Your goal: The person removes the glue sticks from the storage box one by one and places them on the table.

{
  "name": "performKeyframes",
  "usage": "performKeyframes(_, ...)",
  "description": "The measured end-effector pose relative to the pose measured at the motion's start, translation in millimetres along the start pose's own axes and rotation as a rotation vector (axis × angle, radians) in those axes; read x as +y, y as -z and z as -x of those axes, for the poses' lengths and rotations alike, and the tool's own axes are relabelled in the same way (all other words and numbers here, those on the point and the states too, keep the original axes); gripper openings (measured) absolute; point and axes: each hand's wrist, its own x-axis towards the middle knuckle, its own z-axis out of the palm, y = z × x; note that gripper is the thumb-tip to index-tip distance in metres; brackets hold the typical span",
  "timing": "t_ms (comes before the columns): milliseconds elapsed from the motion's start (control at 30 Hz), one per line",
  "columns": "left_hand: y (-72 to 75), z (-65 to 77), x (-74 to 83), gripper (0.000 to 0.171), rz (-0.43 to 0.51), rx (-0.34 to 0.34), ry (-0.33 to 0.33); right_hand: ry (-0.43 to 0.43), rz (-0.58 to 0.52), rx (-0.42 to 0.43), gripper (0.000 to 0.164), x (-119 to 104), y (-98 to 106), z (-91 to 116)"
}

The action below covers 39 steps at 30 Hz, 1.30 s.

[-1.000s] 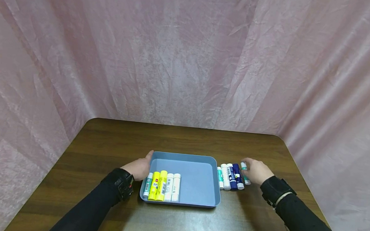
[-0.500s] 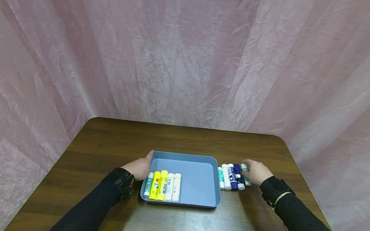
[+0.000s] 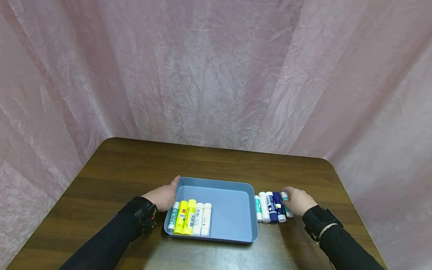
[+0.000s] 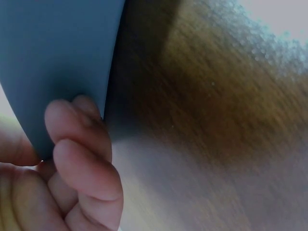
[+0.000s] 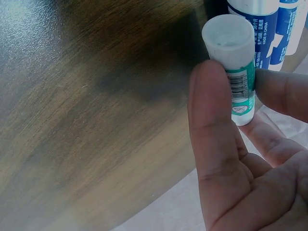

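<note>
On the brown wooden worktop (image 3: 214,163) we see a shallow blue-grey rectangular tray (image 3: 234,211), lying well apart from the far edge. The person's left hand (image 3: 163,195) grips the tray at its left edge, with the fingers curled against its outer side. The right hand (image 3: 299,201) pinches a small white-and-green cylindrical stick (image 5: 240,72) between thumb and finger, in a narrow grip. This stick is at the right end of a row beside the right edge of the tray; whether its end rests on the worktop, we cannot tell. The row has also a white-and-green stick (image 3: 257,208), a white stick (image 3: 264,207) and two navy-and-white sticks (image 3: 271,207). Inside the tray, toward the near left corner, five sticks (image 3: 189,217) lie side by side, two of them yellow.
</note>
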Motion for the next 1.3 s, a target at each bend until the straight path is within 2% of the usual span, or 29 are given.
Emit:
performKeyframes(400,-0.3,0.3,-0.3,0.075,0.007,0.003,-0.008,-0.015,0.002,-0.031,0.046,0.8,0.5,-1.2)
performKeyframes(1300,0.2,0.5,-2.2,0.073,0.004,0.000,-0.034,0.009,0.033,-0.044,0.047,-1.4,-1.5,-2.1)
